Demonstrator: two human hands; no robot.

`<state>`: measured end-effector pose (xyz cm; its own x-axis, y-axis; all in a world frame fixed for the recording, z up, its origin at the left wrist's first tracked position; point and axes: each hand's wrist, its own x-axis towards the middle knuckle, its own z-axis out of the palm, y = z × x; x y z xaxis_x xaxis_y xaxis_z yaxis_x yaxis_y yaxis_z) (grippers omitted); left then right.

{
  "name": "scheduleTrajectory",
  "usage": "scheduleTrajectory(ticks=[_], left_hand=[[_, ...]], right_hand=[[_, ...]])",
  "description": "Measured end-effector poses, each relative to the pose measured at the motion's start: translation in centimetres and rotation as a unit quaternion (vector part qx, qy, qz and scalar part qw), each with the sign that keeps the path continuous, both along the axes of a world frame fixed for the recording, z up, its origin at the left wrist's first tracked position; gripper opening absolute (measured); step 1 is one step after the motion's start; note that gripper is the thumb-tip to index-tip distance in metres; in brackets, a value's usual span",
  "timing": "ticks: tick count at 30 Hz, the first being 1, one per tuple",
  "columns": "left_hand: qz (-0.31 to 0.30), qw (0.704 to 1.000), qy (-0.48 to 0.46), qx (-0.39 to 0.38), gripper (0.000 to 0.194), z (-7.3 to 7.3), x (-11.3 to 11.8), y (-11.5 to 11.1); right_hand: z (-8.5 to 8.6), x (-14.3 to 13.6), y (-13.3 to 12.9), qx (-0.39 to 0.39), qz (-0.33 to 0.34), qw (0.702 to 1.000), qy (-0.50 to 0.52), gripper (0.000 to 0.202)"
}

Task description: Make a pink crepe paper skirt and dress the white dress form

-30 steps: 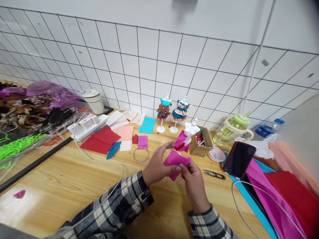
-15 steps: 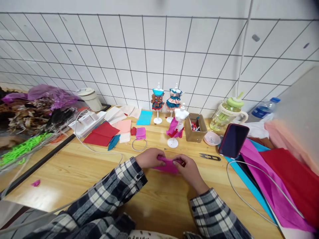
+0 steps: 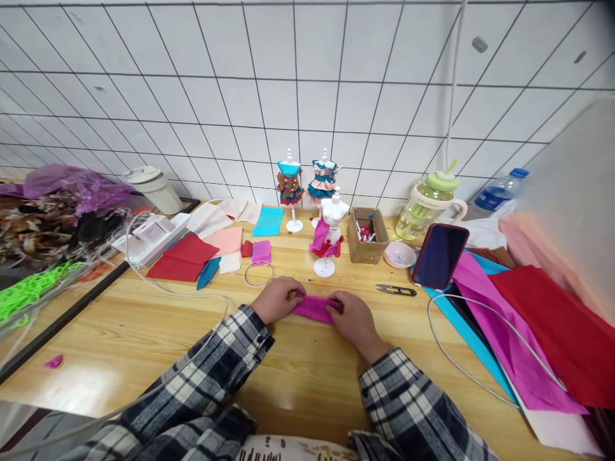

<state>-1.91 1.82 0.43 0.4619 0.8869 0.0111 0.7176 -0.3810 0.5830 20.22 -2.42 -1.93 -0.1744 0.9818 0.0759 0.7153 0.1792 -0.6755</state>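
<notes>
A magenta piece of cloth (image 3: 313,309) is stretched between my two hands, low over the wooden table. My left hand (image 3: 278,299) pinches its left end between thumb and fingers. At the right end, my right hand (image 3: 354,320) grips the cloth the same way. Just beyond them stands a small white mannequin (image 3: 332,221) partly draped in magenta and red cloth. Behind it are two dressed mannequins, one with a blue top and brown ruffles (image 3: 289,182), the other in teal and pink ruffles (image 3: 323,181). A thin ring (image 3: 259,283) lies near my left hand.
Thread snips (image 3: 396,290) lie right of my hands, near a phone (image 3: 439,256), a pink dish (image 3: 400,255) and a cardboard box (image 3: 368,251). Cloth pieces (image 3: 182,257) and a power strip (image 3: 152,241) are at left. Larger fabrics (image 3: 552,326) and a looping cable (image 3: 444,349) occupy the right.
The camera view has shifted, so the scene sits a little farther left and higher. The magenta cloth now looks narrower and flatter between my hands, both still holding its ends.
</notes>
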Motion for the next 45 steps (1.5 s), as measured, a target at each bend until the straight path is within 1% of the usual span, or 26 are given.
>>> scheduleTrajectory(ticks=[4,7,9,11,15,18,20,22,23,27,29,31,32,35,36,39,41,44,45], left_hand=[[-0.001,1.000,0.004,0.031,0.012,-0.1,-0.1,0.0],[-0.040,0.997,0.003,0.071,0.013,-0.2,-0.1,-0.3],[-0.070,0.992,0.004,0.103,0.015,-0.5,-0.2,-0.5],[-0.080,0.989,0.008,0.125,0.018,-0.9,-0.2,-0.6],[-0.083,0.985,0.023,0.151,0.022,-1.4,-0.4,-0.8],[-0.107,0.981,0.034,0.160,0.023,-1.0,-0.7,-1.0],[-0.128,0.979,0.037,0.157,0.021,-0.7,-0.9,-1.2],[-0.136,0.978,0.038,0.151,0.015,-0.5,-1.1,-1.4],[-0.134,0.979,0.037,0.150,0.014,-0.4,-1.2,-1.5],[-0.125,0.981,0.033,0.147,0.015,-0.8,-1.1,-1.6],[-0.123,0.982,0.031,0.142,0.018,-1.1,-1.0,-1.6],[-0.105,0.984,0.028,0.140,0.021,-1.3,-0.9,-1.6],[-0.084,0.986,0.027,0.141,0.023,-1.5,-0.9,-1.5],[-0.011,0.990,0.029,0.137,0.037,-1.7,-0.9,-1.5],[0.002,0.992,0.028,0.126,0.038,-1.7,-0.9,-1.4],[0.009,0.997,0.014,0.079,0.029,-1.5,-0.9,-1.2],[0.014,0.998,0.016,0.067,0.027,-1.4,-0.8,-1.2],[0.008,0.997,0.023,0.066,0.022,-1.5,-0.6,-1.2],[0.006,0.998,0.018,0.063,0.021,-1.5,-0.6,-1.2]], right_hand=[[0.0,0.1,-0.2,0.017,0.005,1.000,0.006,0.017],[0.1,0.2,-0.4,0.019,0.019,1.000,-0.008,0.019],[0.2,0.3,-0.5,0.025,0.024,0.999,-0.019,0.024],[0.3,0.2,-0.7,0.045,0.031,0.998,-0.036,0.031],[0.6,0.2,-1.0,0.079,0.083,0.989,-0.097,0.022],[1.0,0.6,-1.2,0.084,0.130,0.976,-0.150,0.022],[1.4,0.8,-1.4,0.086,0.154,0.969,-0.174,0.025],[1.7,0.9,-1.4,0.079,0.155,0.969,-0.176,0.024],[1.8,0.8,-1.3,0.074,0.140,0.973,-0.170,0.021],[1.7,-0.1,-0.8,0.057,0.030,0.988,-0.138,0.020],[1.5,-0.5,-0.7,0.051,0.011,0.989,-0.141,0.017],[1.3,-0.7,-0.7,0.054,0.023,0.987,-0.149,0.006],[1.2,-0.7,-0.8,0.061,0.031,0.986,-0.153,0.002],[1.1,-0.7,-1.0,0.090,0.056,0.980,-0.168,0.003],[1.2,-0.7,-1.0,0.097,0.062,0.977,-0.178,0.004],[1.5,-0.8,-1.2,0.112,0.077,0.967,-0.215,0.011],[1.7,-0.9,-1.3,0.116,0.086,0.962,-0.231,0.015],[1.5,-0.9,-1.3,0.110,0.078,0.970,-0.201,0.011],[1.4,-0.8,-1.3,0.103,0.070,0.976,-0.179,0.014]])
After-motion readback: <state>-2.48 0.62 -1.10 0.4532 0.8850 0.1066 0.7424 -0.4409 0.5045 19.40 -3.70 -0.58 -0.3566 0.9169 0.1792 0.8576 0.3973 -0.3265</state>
